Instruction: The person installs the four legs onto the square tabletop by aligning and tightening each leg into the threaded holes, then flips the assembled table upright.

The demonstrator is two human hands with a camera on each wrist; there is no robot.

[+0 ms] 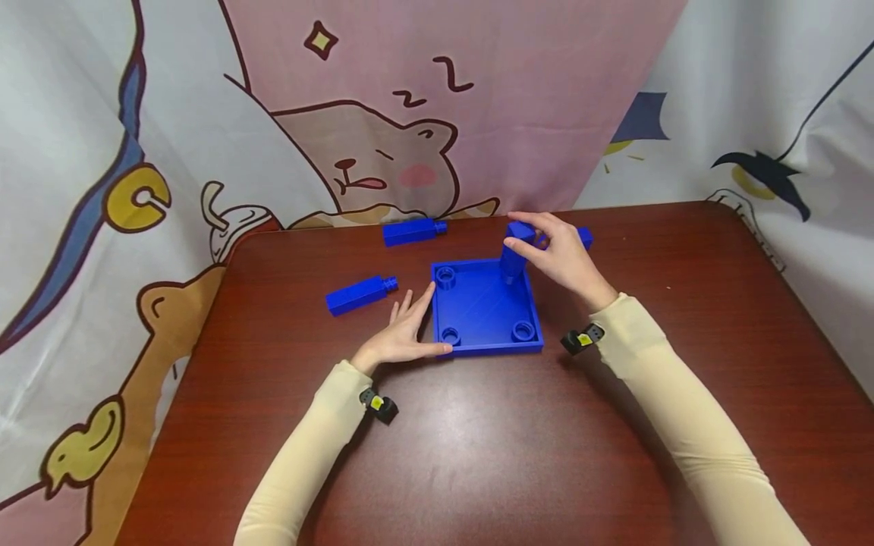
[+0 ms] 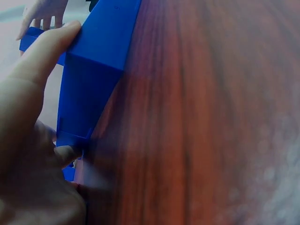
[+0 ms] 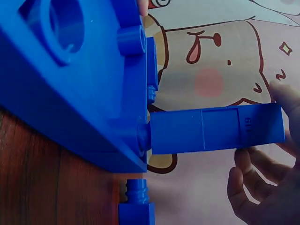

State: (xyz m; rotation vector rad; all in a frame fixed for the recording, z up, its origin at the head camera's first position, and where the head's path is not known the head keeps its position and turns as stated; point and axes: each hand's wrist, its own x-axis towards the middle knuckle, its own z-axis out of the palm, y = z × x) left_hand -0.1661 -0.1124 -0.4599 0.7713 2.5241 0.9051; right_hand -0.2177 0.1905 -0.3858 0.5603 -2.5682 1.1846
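A blue square base (image 1: pixel 486 303) with raised walls and round corner sockets lies on the table, its open side up. My left hand (image 1: pixel 399 336) braces its near left corner, thumb against the front edge and a straight forefinger at the left wall. In the left wrist view, the thumb (image 2: pixel 51 49) presses the rim. A blue square post (image 1: pixel 514 254) stands at the far right socket, its narrow end down in it. My right hand (image 1: pixel 563 254) holds the upper end between thumb and fingers. The right wrist view shows a little of the post's neck (image 3: pixel 147 136) above the socket.
One loose blue post (image 1: pixel 413 231) with a threaded end lies behind the base, another post (image 1: pixel 358 295) to its left. A third post (image 1: pixel 584 238) is partly hidden behind my right hand. A printed curtain (image 1: pixel 423 98) hangs along the table's back edge.
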